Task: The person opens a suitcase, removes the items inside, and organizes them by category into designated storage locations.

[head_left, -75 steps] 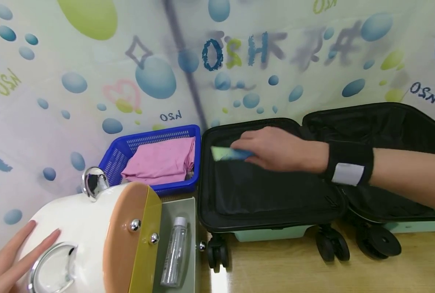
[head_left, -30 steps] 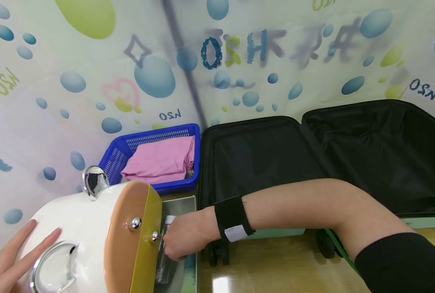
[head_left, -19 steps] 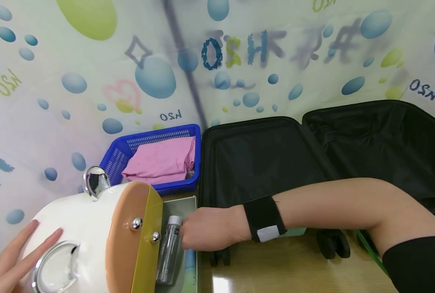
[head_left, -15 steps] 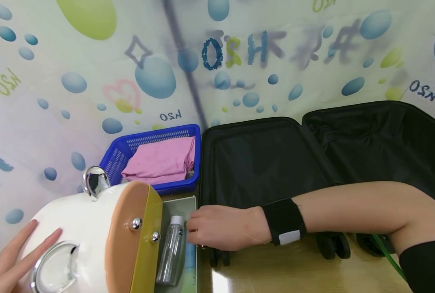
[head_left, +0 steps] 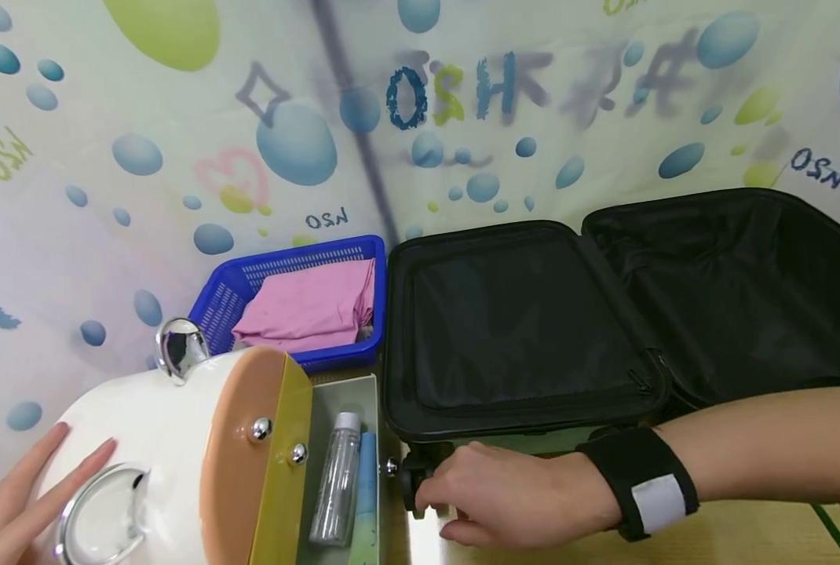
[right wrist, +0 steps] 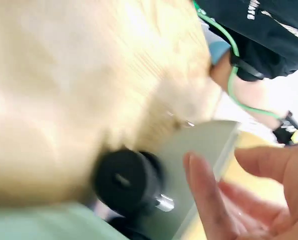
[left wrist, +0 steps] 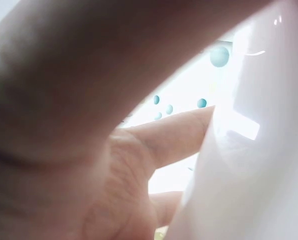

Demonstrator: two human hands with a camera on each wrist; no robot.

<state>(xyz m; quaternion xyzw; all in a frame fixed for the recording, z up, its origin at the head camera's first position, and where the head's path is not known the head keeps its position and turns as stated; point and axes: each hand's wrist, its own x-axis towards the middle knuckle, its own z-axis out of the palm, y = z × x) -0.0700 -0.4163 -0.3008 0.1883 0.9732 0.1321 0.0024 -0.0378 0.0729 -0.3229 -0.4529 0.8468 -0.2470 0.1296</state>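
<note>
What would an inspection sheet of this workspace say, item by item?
Surface: wooden tabletop, glossy.
Job's things: white cosmetics case with its drawer pulled out, holding a clear bottle and a blue tube side by side.
Clutter: open black-lined suitcase; blue basket holding a pink cloth.
Grips: left hand rests flat on the case top; right hand, with nothing in it, is beside the drawer near the suitcase wheel.
Cables: green cable by the right arm.
Surroundings: bubble-print backdrop.
</note>
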